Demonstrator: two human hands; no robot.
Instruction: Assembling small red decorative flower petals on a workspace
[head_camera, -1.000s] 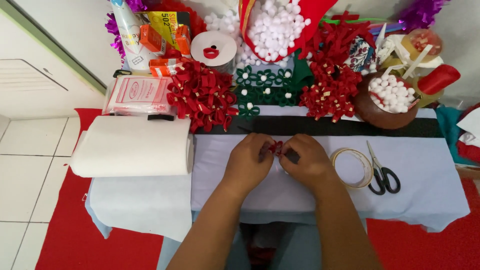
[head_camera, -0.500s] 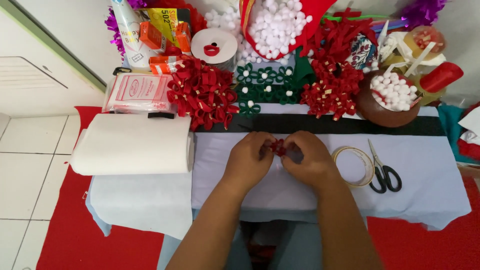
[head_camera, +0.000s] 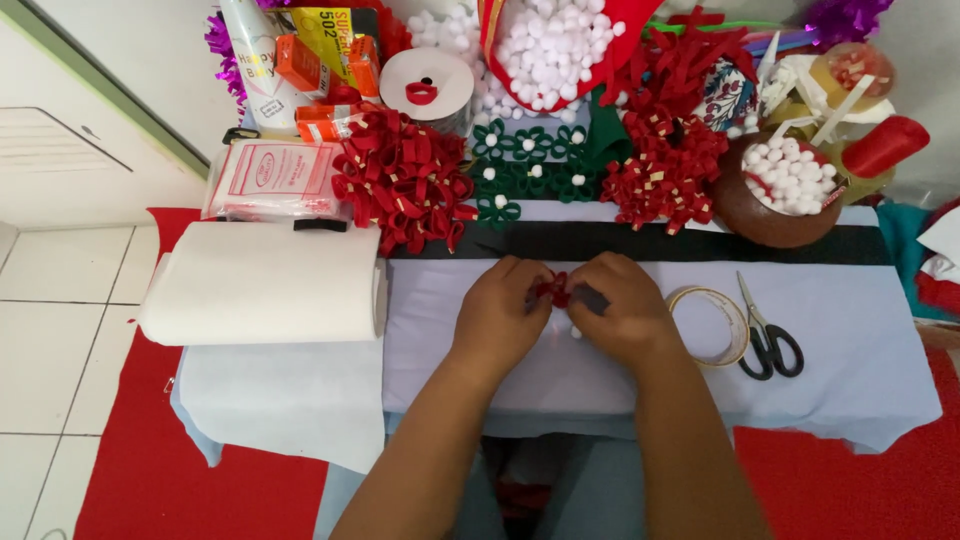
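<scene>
My left hand (head_camera: 500, 312) and my right hand (head_camera: 622, 308) meet over the pale blue cloth (head_camera: 860, 340) on the table. Between their fingertips they pinch a small red ribbon flower (head_camera: 550, 290). A dark bit shows under my right fingers beside the flower; I cannot tell what it is. A tiny white ball (head_camera: 576, 332) lies on the cloth just below my right hand.
A white fabric roll (head_camera: 262, 283) lies at left. A tape ring (head_camera: 712, 322) and black scissors (head_camera: 768, 338) lie right of my hands. Behind a black strip (head_camera: 700, 243) sit piles of red flowers (head_camera: 400, 185), green flowers (head_camera: 525, 165), and a brown bowl of white pompoms (head_camera: 775, 195).
Both hands stay together in the same spot; the fingers shift slightly around the red flower.
</scene>
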